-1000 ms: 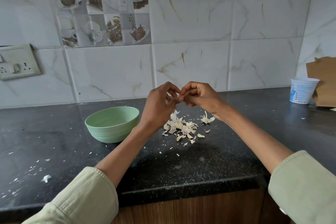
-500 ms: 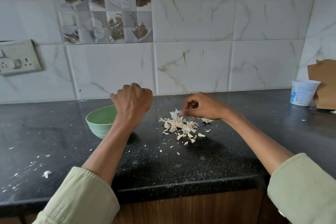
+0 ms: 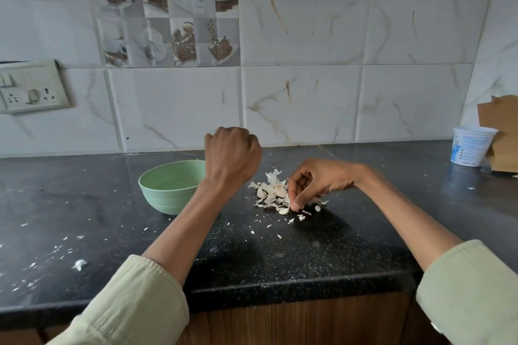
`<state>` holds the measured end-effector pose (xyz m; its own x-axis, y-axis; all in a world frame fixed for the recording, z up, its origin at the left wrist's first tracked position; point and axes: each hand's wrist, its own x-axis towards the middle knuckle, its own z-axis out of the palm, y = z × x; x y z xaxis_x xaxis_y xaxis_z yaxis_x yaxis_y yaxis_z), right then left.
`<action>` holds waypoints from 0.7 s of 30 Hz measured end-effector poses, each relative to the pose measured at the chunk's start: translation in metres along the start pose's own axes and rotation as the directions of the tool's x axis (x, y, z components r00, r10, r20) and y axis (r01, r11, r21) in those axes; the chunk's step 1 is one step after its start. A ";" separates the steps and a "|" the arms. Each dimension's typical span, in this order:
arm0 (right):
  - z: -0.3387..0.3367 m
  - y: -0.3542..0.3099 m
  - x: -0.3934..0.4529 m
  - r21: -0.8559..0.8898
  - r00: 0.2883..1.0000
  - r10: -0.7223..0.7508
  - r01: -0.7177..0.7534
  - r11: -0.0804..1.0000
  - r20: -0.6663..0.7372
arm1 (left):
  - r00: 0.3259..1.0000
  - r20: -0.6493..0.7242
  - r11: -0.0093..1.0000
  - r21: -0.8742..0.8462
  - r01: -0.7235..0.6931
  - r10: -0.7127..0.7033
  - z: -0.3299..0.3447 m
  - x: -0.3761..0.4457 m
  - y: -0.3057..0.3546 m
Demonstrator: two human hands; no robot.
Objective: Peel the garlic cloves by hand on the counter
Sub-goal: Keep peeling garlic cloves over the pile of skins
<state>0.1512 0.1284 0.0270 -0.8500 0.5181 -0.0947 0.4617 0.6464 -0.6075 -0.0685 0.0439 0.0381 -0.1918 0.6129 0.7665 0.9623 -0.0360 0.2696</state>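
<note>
The right hand (image 3: 316,182) has dropped to the peel pile (image 3: 270,194), fingers pinching there. The left hand (image 3: 231,157) is a fist; holding anything, I cannot tell. Loose skins could scatter.

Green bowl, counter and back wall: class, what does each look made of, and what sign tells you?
Green bowl: probably matte plastic, with a dull, even colour and faint ridges. Counter: likely polished stone, black with pale speckles and a soft sheen. Back wall: glossy ceramic tiles, with marble-like veins and grout lines.
</note>
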 end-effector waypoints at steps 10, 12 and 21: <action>0.007 -0.013 0.004 -0.057 0.998 -0.066 0.066 0.996 0.005 | 0.960 0.255 0.963 -0.266 -0.043 0.113 0.030 -0.016 0.006; 0.008 -0.013 0.002 -0.054 0.998 -0.067 0.067 0.996 -0.010 | 0.956 0.277 0.955 -0.296 -0.008 0.094 0.032 -0.017 0.007; -0.010 0.001 -0.004 0.066 0.898 -0.017 0.052 0.997 -0.440 | 0.943 0.315 0.921 -0.389 0.029 0.104 0.043 -0.015 0.004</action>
<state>0.1578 0.1329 0.0349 -0.6594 0.7005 0.2729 0.3997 0.6341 -0.6619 -0.0536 0.0686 0.0025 -0.0206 0.8232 0.5673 0.8057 -0.3224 0.4970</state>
